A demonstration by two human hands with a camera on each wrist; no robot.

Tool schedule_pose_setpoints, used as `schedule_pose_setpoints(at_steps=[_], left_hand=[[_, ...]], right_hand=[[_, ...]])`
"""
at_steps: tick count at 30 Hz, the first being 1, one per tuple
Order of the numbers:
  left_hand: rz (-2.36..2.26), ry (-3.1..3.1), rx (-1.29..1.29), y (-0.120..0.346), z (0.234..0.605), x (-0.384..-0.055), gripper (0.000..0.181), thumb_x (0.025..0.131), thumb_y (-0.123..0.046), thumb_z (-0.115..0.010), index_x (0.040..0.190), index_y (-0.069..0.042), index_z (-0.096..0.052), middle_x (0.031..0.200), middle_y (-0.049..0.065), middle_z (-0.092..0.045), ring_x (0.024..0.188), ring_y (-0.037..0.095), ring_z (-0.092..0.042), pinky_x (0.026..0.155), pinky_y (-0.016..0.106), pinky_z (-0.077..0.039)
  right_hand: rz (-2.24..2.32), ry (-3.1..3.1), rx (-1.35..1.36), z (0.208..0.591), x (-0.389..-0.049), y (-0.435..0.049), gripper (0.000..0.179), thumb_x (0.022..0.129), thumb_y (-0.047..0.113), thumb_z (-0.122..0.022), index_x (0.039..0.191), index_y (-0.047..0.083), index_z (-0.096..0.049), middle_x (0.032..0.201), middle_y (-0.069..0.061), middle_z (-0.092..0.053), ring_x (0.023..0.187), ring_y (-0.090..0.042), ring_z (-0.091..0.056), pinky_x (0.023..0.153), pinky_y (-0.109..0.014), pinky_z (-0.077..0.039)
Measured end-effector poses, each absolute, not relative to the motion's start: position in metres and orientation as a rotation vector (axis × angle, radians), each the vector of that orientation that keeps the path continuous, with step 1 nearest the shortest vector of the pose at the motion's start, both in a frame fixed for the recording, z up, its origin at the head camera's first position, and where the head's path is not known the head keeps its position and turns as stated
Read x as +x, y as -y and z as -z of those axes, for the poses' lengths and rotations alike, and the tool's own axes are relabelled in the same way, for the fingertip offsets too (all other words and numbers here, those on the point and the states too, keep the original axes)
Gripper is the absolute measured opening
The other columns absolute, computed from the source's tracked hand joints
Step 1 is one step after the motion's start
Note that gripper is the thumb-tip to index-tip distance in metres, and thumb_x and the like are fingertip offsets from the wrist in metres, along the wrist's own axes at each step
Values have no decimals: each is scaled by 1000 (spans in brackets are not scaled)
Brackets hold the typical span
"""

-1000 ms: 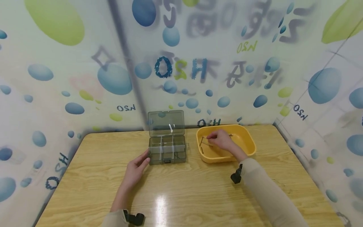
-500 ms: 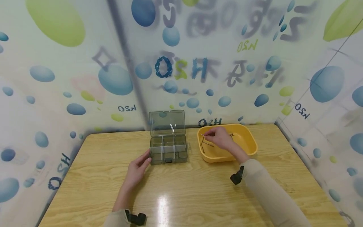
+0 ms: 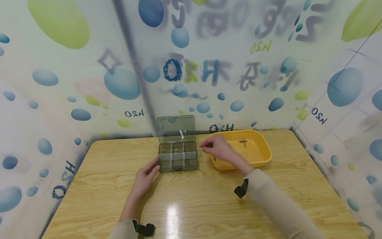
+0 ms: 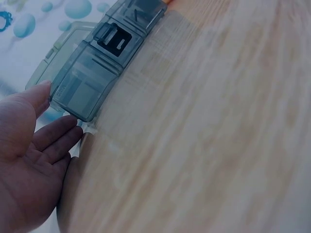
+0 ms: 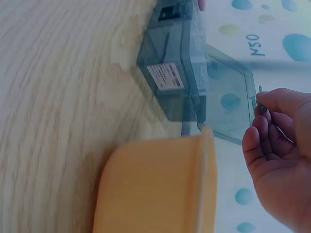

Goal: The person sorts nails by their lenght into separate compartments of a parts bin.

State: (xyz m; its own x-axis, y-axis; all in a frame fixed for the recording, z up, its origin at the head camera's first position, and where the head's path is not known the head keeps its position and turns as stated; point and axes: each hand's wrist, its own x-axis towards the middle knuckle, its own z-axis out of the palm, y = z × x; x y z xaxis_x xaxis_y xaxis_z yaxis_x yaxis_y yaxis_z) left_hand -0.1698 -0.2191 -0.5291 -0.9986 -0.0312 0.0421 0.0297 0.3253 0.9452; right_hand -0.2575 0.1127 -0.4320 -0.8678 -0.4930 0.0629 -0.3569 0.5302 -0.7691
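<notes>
A grey see-through compartment box [image 3: 178, 166] stands on the table with its lid [image 3: 176, 129] raised. My left hand [image 3: 145, 177] rests against the box's left end, thumb and loosely straight fingers touching it, as the left wrist view also shows. Something thin and dark lies in the box's front right compartment. My right hand [image 3: 219, 147] hovers between the box and the yellow basin [image 3: 262, 161]. Between thumb and forefinger it pinches a small metal screw [image 5: 263, 108], whose round end shows in the right wrist view; the fingers hide most of it.
Several thin dark screws [image 3: 243, 142] lie in the yellow basin, some hidden behind the right hand. The wooden table [image 3: 203, 205] ends against a wall printed with blue and green drops [image 3: 276, 104].
My right hand has lifted the screw out of the yellow basin and moved left over its rim, toward the box. My left hand has stayed at the box's left end.
</notes>
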Motion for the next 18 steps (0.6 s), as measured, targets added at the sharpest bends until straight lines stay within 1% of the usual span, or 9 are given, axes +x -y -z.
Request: schedule_pose_setpoints(at_steps=[5, 11, 18], left_hand=[[1799, 2507, -6, 220, 528, -170, 47, 105, -20, -62, 148, -3, -53, 151, 12, -51, 142, 25, -43, 101, 9, -38], [1809, 2509, -5, 221, 527, -169, 48, 105, -20, -62, 149, -3, -52, 152, 12, -49, 143, 25, -42, 102, 9, -37], [1807, 2518, -16, 220, 528, -169, 48, 106, -23, -61, 149, -5, -53, 152, 11, -50, 143, 24, -42, 101, 8, -37]], right_hand=[[1250, -2573, -770, 437, -257, -98, 15, 96, 3, -70, 107, -3, -77, 94, -6, -74, 76, -13, -60, 66, -26, -52], [1210, -2562, -810, 445, -256, -83, 13, 95, 3, -71, 104, -4, -77, 90, -4, -73, 76, -12, -58, 67, -24, -51], [1191, -2572, -769, 450, -252, -76, 15, 96, 4, -70, 107, -2, -77, 94, -4, -72, 81, -12, -61, 71, -25, -54]])
